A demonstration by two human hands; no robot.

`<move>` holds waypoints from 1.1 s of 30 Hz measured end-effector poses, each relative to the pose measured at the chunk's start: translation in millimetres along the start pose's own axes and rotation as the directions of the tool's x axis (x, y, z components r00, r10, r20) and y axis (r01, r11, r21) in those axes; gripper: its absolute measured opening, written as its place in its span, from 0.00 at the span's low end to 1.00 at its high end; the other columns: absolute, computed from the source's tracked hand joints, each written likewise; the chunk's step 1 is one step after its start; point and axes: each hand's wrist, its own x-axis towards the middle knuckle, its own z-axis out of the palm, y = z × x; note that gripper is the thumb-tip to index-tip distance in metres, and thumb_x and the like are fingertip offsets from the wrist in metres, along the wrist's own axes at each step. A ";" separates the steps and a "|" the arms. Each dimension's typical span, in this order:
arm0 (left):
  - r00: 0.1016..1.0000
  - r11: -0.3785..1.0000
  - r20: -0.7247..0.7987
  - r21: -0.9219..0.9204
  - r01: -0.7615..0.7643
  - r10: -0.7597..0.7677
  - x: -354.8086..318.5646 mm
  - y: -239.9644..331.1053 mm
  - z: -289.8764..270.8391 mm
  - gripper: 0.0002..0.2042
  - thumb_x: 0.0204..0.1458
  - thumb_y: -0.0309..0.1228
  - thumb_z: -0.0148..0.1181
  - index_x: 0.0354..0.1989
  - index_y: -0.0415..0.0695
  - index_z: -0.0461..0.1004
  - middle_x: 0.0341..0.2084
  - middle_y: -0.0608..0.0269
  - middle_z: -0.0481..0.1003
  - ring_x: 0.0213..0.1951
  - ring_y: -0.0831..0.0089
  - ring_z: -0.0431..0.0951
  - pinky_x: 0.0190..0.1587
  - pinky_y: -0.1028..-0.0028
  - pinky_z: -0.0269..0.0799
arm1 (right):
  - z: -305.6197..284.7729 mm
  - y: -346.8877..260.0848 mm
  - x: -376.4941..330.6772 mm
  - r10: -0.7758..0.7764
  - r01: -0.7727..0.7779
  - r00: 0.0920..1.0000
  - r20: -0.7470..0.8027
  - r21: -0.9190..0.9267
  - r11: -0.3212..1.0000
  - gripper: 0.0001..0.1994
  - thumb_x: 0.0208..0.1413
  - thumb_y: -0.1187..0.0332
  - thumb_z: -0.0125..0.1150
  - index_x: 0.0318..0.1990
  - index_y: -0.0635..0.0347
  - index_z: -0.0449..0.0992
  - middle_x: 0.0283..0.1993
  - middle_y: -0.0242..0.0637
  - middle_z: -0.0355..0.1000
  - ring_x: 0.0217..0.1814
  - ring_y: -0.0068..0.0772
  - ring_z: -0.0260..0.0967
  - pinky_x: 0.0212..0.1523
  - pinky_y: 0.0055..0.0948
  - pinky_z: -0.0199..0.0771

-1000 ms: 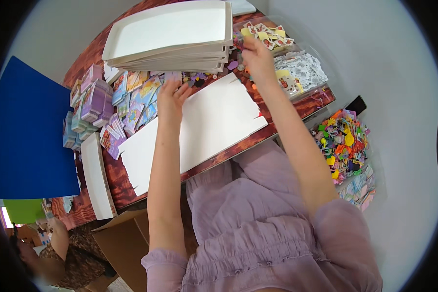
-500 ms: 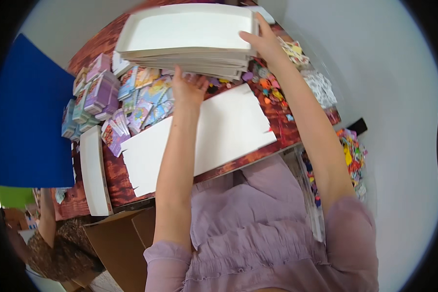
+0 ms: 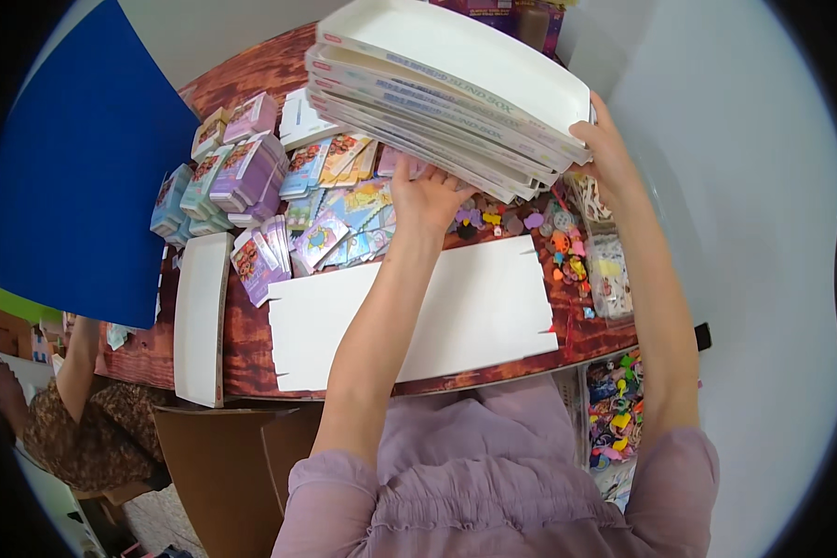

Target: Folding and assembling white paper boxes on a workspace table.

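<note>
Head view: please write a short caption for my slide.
Both hands, left and right, hold a stack of white trays above a table with a flat card.

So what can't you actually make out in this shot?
- Left hand: its fingers go under the stack of white trays, hidden in the head view.
- Table top behind the lifted stack: covered by it.
- Small colourful bits by the right hand: too small to identify.
- Flat white card: crossed by the left forearm.

Flat white card sheet (image 3: 456, 316) lies on reddish worktop (image 3: 251, 344). Purple and teal packets (image 3: 237, 172) clustered left of centre. Narrow white tray (image 3: 200, 316) beside blue board (image 3: 74, 177). Small colourful trinkets (image 3: 567, 251) right.
</note>
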 end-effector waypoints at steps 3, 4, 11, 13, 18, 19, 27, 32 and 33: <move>0.998 0.988 -0.032 -0.139 -0.063 0.060 16.1 17.4 13.8 0.40 0.63 0.62 0.41 0.73 0.43 0.49 0.73 0.51 0.51 0.74 0.52 0.49 0.71 0.37 0.41 | 11.2 -17.9 16.8 -0.021 0.020 0.999 0.046 0.008 1.000 0.43 0.52 0.63 0.56 0.77 0.51 0.47 0.64 0.44 0.65 0.62 0.41 0.67 0.50 0.46 0.77; 0.995 0.986 -0.002 -0.135 -0.098 0.099 21.7 23.1 20.3 0.39 0.63 0.62 0.40 0.73 0.45 0.50 0.73 0.52 0.51 0.74 0.53 0.49 0.71 0.37 0.42 | 13.3 -21.2 25.0 -0.026 0.027 0.997 0.079 -0.005 1.000 0.43 0.52 0.64 0.56 0.77 0.53 0.46 0.63 0.45 0.67 0.60 0.39 0.68 0.48 0.43 0.77; 0.987 0.954 -0.016 -0.256 -0.157 0.158 81.1 74.5 38.2 0.37 0.65 0.62 0.34 0.74 0.49 0.51 0.75 0.55 0.49 0.74 0.53 0.48 0.70 0.36 0.42 | 66.7 -36.3 121.2 -0.236 0.244 0.964 0.121 -0.048 0.969 0.44 0.54 0.64 0.58 0.78 0.56 0.44 0.60 0.44 0.70 0.51 0.33 0.72 0.43 0.33 0.76; 0.984 0.963 -0.001 -0.205 -0.175 0.179 97.4 85.8 33.3 0.37 0.65 0.63 0.32 0.74 0.49 0.51 0.74 0.54 0.49 0.74 0.53 0.48 0.71 0.37 0.41 | 86.6 -41.1 149.8 -0.221 0.233 0.967 0.125 -0.092 0.968 0.43 0.54 0.62 0.59 0.77 0.54 0.47 0.61 0.44 0.69 0.54 0.36 0.72 0.46 0.36 0.77; 0.971 0.972 -0.032 -0.001 -0.236 0.236 138.4 112.4 15.9 0.37 0.66 0.61 0.27 0.75 0.47 0.48 0.74 0.52 0.50 0.74 0.51 0.48 0.74 0.44 0.38 | 135.5 -38.2 213.6 -0.137 0.173 0.968 0.210 -0.162 0.972 0.38 0.55 0.56 0.62 0.73 0.53 0.55 0.63 0.45 0.68 0.61 0.44 0.70 0.52 0.51 0.76; 0.973 0.973 -0.033 0.002 -0.230 0.230 146.8 114.5 14.2 0.37 0.66 0.61 0.27 0.75 0.47 0.48 0.74 0.52 0.50 0.74 0.51 0.48 0.74 0.44 0.38 | 138.9 -37.3 225.6 -0.085 0.140 0.963 0.254 -0.206 0.969 0.38 0.56 0.55 0.62 0.72 0.53 0.56 0.63 0.46 0.68 0.62 0.45 0.69 0.54 0.53 0.75; 0.987 0.979 -0.127 0.193 -0.073 0.099 165.5 125.5 10.9 0.35 0.69 0.53 0.30 0.71 0.31 0.45 0.71 0.36 0.48 0.73 0.40 0.49 0.71 0.44 0.55 | 139.8 -10.2 265.2 -0.024 0.085 0.954 0.298 -0.195 0.977 0.31 0.55 0.57 0.61 0.66 0.54 0.65 0.61 0.43 0.69 0.64 0.44 0.64 0.58 0.55 0.70; 0.990 0.933 -0.095 0.336 0.128 -0.102 163.7 104.3 27.0 0.33 0.71 0.47 0.33 0.68 0.24 0.48 0.66 0.30 0.57 0.66 0.38 0.62 0.67 0.47 0.65 | 120.9 -5.8 280.5 -0.039 0.112 0.965 0.259 -0.274 0.955 0.27 0.57 0.58 0.60 0.64 0.53 0.68 0.59 0.39 0.70 0.61 0.39 0.66 0.57 0.52 0.71; 0.986 0.870 -0.030 0.466 0.160 -0.166 160.0 101.6 28.9 0.33 0.71 0.46 0.33 0.66 0.21 0.49 0.63 0.29 0.61 0.64 0.38 0.66 0.66 0.49 0.68 | 121.1 -4.6 282.1 -0.028 0.100 0.965 0.259 -0.269 0.958 0.27 0.59 0.55 0.60 0.64 0.52 0.69 0.59 0.39 0.70 0.61 0.39 0.66 0.58 0.51 0.71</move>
